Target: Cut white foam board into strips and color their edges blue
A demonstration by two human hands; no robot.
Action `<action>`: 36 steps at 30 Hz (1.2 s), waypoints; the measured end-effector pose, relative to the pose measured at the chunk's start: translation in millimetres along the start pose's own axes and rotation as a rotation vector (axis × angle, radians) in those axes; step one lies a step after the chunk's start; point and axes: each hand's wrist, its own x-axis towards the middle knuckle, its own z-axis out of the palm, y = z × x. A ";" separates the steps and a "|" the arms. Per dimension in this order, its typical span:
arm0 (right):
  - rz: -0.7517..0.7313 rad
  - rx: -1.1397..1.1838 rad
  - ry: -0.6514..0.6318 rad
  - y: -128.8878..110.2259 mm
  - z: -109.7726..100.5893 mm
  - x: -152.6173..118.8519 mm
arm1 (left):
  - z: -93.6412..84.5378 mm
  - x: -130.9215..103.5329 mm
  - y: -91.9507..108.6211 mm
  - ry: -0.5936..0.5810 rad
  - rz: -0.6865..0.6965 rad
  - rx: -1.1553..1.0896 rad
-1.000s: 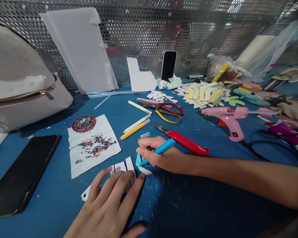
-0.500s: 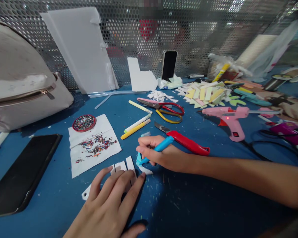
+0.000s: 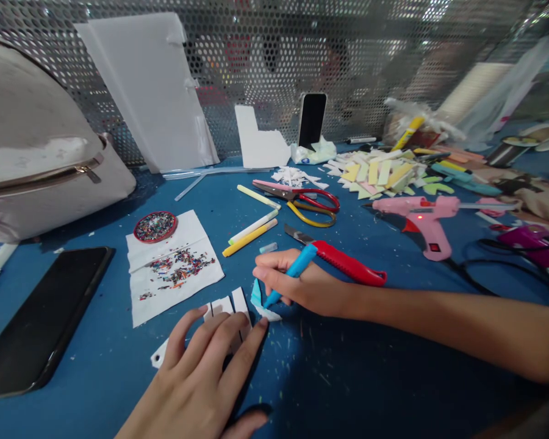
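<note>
Blue marker (image 3: 296,268): I have it gripped in the right hand (image 3: 313,289), tip at the part-blue scrap (image 3: 256,294) on the worktop (image 3: 348,366); my left hand (image 3: 205,372) lies spread, unclenched, over white strips (image 3: 240,300).

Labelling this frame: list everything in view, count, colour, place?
marker: 1, blue, front centre
piece: 1, white-blue, at marker tip
cutouts: several, white, front
knife: 1, red handle, centre right
scissors: 1, red-yellow, centre
sticks: 3, yellow and pale, centre
paper: 1, white, left
dish: 1, red, paper's edge
beads: many, mixed, dish and paper
phones: 2, black, left and back
backpack: 1, pale, left
boards: 2, white, back
scraps: many, mixed, back right
glue gun: 1, pink, right
clutter: many, mixed, far right, partly blurred
table: 1, blue, underneath
mesh: 1, silver, back
left hand: 1, bare, on cutouts
right hand: 1, bare, holding marker
</note>
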 end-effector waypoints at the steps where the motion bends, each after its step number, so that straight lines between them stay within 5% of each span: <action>1: 0.005 -0.001 0.003 0.0 0.1 0.1 | 0.2 0.2 0.1 -0.004 -0.004 0.000; 36: 0.025 0.021 -0.001 -3.7 1.0 0.0 | -2.2 1.3 1.0 -0.040 0.017 -0.009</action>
